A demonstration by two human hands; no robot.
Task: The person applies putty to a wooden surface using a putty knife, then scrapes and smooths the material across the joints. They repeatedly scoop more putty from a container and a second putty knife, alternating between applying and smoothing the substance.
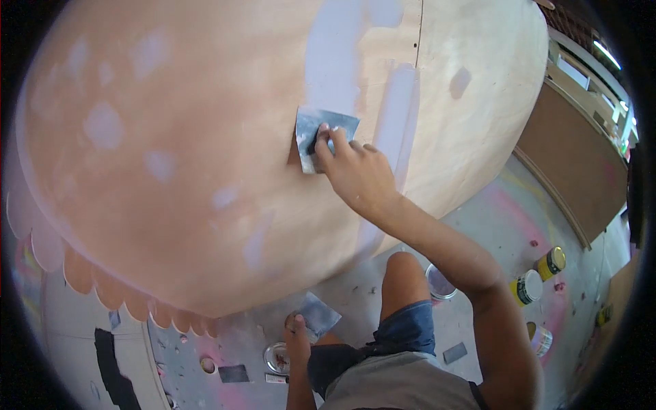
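My right hand (362, 171) pinches a flat grey-metal putty spreader (307, 126), pressed against a large curved, wood-coloured panel (225, 130). Just above the blade runs a broad pale lilac stripe of filler (335, 61). To its right is a second stripe (395, 113), and smaller lilac patches dot the panel's left side. Low near my left knee, my left hand (298, 338) grips another thin rectangular plate (320, 314), greyish with a pale smear. Its thumb lies on the plate's edge, and the other fingers are mostly hidden.
Several cans stand on the floor at right, including a yellow-labelled can (526, 287). An open tub (441, 283) is beside my right knee. A round clear container (276, 357) and dark flat sheet (234, 374) lie left. A brown board (574, 157) leans at right.
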